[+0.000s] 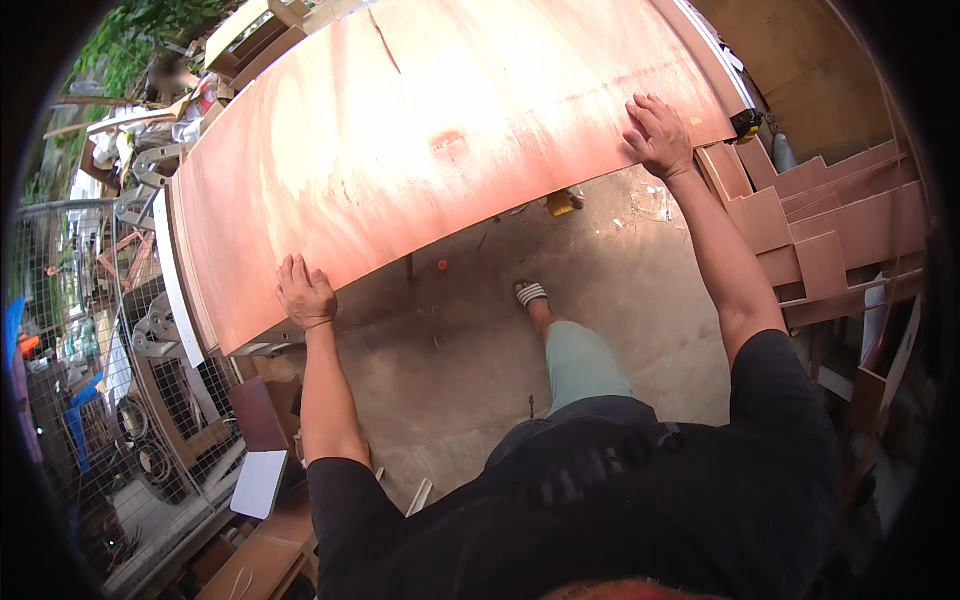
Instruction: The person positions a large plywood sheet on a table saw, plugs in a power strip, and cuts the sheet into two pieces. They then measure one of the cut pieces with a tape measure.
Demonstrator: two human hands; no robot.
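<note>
Left hand [306, 296] and right hand [660, 142] rest open-palmed, fingers slightly apart, on the near edge of the plywood [400, 215], left and right. Faint lettering [610, 468] marks the black shirt [580, 525].

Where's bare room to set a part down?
Sheet: wide middle stretch, between left hand and right hand and beyond them; glare hides some detail. Floor: patch seen between sandal and right forearm. Crowded: overlapping boards on the right, clutter on the left.
</note>
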